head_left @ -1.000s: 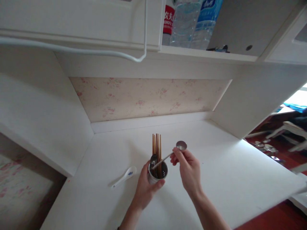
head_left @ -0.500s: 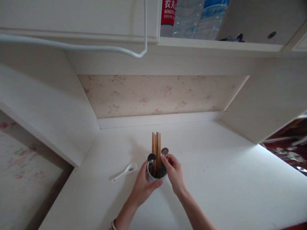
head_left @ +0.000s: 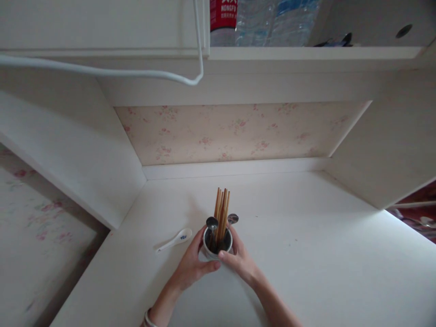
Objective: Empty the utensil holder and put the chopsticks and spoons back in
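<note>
A small white cup [head_left: 208, 250] stands on the white desk [head_left: 306, 263]. In it are several wooden chopsticks [head_left: 221, 213] and two metal spoons [head_left: 212, 223], bowls up. My left hand [head_left: 190, 268] wraps round the cup's left side. From the right, my right hand [head_left: 240, 261] clasps the same cup, fingers curled on its wall. A white ceramic spoon with a blue mark [head_left: 173, 240] lies on the desk just left of my left hand.
Floral wallpaper [head_left: 238, 131] backs the desk recess, with white side panels left and right. A shelf above holds water bottles [head_left: 262, 22]. A white cable [head_left: 102, 70] hangs under the upper cabinet. A bed with floral cover [head_left: 30, 240] lies at the left.
A second ago my right hand held a metal spoon above the cup. It set the spoon in the cup, let go, and now grips the cup's right side.
</note>
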Demonstrator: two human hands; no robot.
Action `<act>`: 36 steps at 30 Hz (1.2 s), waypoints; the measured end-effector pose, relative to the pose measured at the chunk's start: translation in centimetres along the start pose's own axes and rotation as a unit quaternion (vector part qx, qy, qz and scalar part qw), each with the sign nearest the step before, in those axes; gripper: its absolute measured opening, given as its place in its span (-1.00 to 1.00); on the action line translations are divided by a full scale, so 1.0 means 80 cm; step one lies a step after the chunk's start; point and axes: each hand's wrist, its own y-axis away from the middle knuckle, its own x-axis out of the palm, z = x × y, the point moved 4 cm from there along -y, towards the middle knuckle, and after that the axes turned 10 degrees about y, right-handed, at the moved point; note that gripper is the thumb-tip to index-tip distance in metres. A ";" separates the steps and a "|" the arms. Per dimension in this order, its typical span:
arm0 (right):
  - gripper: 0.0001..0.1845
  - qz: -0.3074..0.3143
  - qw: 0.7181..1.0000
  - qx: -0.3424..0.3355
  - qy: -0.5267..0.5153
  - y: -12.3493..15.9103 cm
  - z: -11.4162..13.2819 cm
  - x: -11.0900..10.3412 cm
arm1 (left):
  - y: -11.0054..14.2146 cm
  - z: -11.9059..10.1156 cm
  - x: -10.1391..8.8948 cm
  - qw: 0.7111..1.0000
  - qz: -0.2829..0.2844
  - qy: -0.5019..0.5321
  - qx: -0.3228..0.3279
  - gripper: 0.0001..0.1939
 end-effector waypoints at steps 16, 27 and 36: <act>-0.31 0.033 0.998 -0.046 -0.022 -0.003 0.010 0.002 | -0.028 -0.032 -0.106 0.801 -0.046 -0.593 -0.063 -0.73; -0.28 0.030 0.998 -0.059 -0.003 0.001 0.006 -0.002 | -0.029 -0.098 -0.089 0.752 -0.115 -0.646 -0.059 -0.70; -0.27 0.020 0.997 -0.069 -0.013 0.000 -0.003 -0.001 | -0.030 -0.189 -0.001 0.847 -0.262 -0.458 0.055 -0.61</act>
